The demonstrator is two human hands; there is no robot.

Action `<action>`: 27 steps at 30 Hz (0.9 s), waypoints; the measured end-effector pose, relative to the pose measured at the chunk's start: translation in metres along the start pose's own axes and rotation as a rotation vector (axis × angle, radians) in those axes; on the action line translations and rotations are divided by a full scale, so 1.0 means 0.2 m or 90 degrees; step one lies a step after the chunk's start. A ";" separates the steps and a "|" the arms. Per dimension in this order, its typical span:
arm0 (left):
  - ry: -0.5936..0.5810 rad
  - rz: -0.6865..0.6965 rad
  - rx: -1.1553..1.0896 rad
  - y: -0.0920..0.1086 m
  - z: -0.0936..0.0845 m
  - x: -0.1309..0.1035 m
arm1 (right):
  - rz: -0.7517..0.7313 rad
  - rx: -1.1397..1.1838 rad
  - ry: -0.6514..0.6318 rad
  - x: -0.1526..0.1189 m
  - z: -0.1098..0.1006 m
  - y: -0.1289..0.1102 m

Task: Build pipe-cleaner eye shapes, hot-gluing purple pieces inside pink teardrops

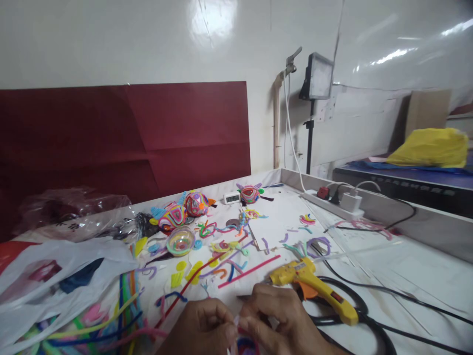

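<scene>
At the bottom edge, my left hand (205, 328) and my right hand (281, 320) meet fingertip to fingertip, both pinching a small craft piece (242, 342) made of pink and purple pipe cleaner, mostly hidden by the fingers and cut off by the frame. A yellow glue gun (314, 286) lies on the white table just right of my right hand, nozzle pointing left. Loose pipe cleaners (229, 266) in many colours lie scattered just beyond my hands.
Finished pipe-cleaner fish (173, 214) (197, 203) (250, 193), a clear bowl (180, 240) and a small clock (232, 197) sit farther back. Plastic bags with pipe cleaners (55, 291) fill the left. A power strip (332, 199), black cables (369, 315) and a lamp stand (314, 98) are at right.
</scene>
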State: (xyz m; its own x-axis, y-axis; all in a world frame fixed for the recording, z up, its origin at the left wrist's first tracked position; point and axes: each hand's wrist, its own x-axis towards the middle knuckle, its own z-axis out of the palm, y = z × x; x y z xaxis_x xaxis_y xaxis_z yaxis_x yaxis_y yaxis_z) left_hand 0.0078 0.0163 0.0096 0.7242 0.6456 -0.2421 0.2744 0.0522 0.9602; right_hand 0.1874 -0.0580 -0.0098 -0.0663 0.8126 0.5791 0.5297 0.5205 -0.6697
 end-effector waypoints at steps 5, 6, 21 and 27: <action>-0.008 0.018 -0.041 -0.02 0.03 0.01 | -0.008 -0.010 -0.010 -0.02 0.00 -0.01; -0.008 0.021 -0.049 -0.03 0.03 0.01 | -0.013 -0.009 -0.008 -0.02 0.00 -0.01; -0.024 0.036 -0.084 -0.08 0.03 0.04 | -0.108 -0.048 0.008 -0.03 0.00 0.00; -0.078 0.007 -0.090 -0.04 0.02 0.03 | -0.115 -0.059 0.003 -0.03 0.00 -0.02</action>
State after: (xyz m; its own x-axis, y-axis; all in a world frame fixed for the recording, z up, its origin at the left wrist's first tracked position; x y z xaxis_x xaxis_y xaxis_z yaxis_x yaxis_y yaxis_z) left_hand 0.0122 0.0161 0.0006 0.8009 0.5491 -0.2390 0.1808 0.1587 0.9706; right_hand 0.1856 -0.0651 -0.0113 -0.1636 0.7072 0.6878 0.5851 0.6309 -0.5095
